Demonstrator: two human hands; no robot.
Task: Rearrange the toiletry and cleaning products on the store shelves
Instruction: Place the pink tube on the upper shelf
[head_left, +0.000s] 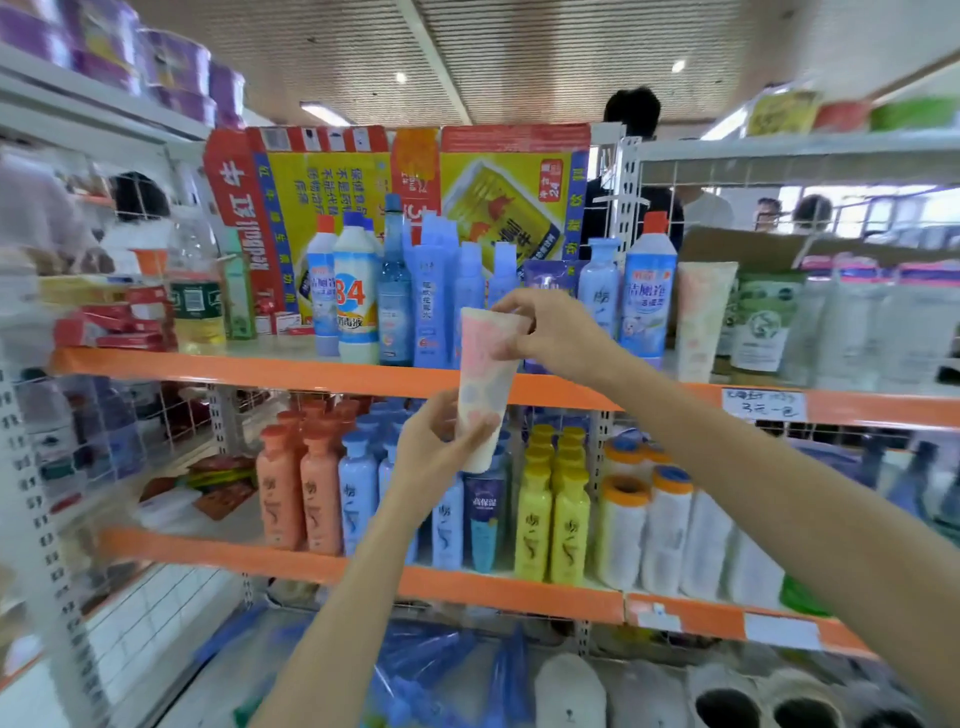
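I hold a pale pink-and-white tube (485, 384) upright in front of the orange-edged upper shelf (291, 371). My right hand (558, 332) grips its wide top end. My left hand (441, 449) holds its lower cap end between thumb and fingers. A matching pale tube (701, 325) stands on the upper shelf to the right. Blue and white cleaner bottles (647, 291) and a white "84" disinfectant bottle (356, 296) line that shelf behind the held tube.
The lower shelf (467, 584) carries orange (304, 488), blue and yellow (550, 519) bottles and white rolls (649, 530). Red boxes (117, 322) sit at upper left, white pouches (852, 327) at upper right. Other people stand beyond the shelving. Blue packets lie at the bottom.
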